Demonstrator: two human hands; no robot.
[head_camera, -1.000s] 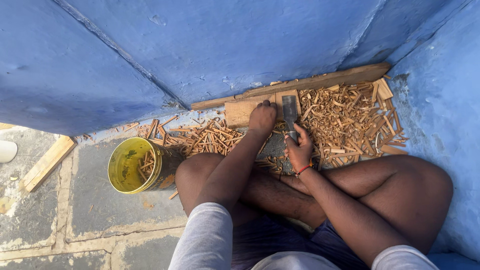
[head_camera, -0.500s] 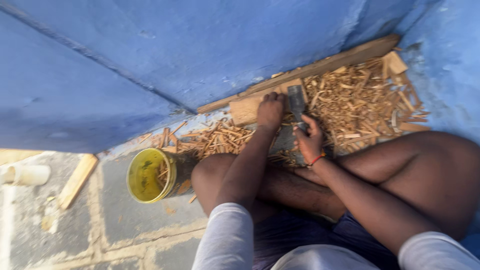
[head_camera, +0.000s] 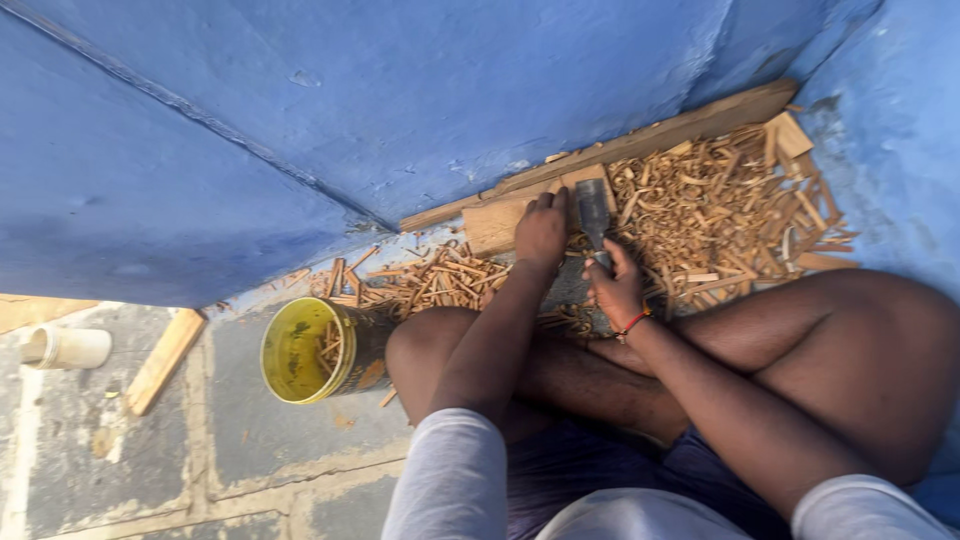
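Here, at the foot of the wall:
Left hand (head_camera: 541, 232): pressed flat on a small wooden block (head_camera: 497, 226); fingers spread over its top edge, steadying rather than clenching.
Right hand (head_camera: 617, 287): closed round the handle of a flat-bladed cutting tool (head_camera: 593, 212), blade raised just beside the left fingers.
Block position: lying against a long plank (head_camera: 640, 140) at the base of the blue wall (head_camera: 450, 90), just ahead of the crossed legs.
Risk, fingers: blade and left fingertips nearly touching; likely a nick if the stroke drifts sideways or the block slips.
Risk, block: resting on loose chips, so probably prone to rocking under a blow.
Risk, legs: bare knees close to the work; possibly in the path of flying splinters.
Surface: grey stone paving with cracked joints, strewn with wood shavings (head_camera: 720, 200) heaped to the right and a smaller scatter to the left.
Nearby: yellow bucket (head_camera: 300, 350) tipped on its side with a few sticks inside; loose slat (head_camera: 165, 358) and pale cylindrical container (head_camera: 68, 347) well apart at far left.
Room: corner of blue-painted walls, daylight.
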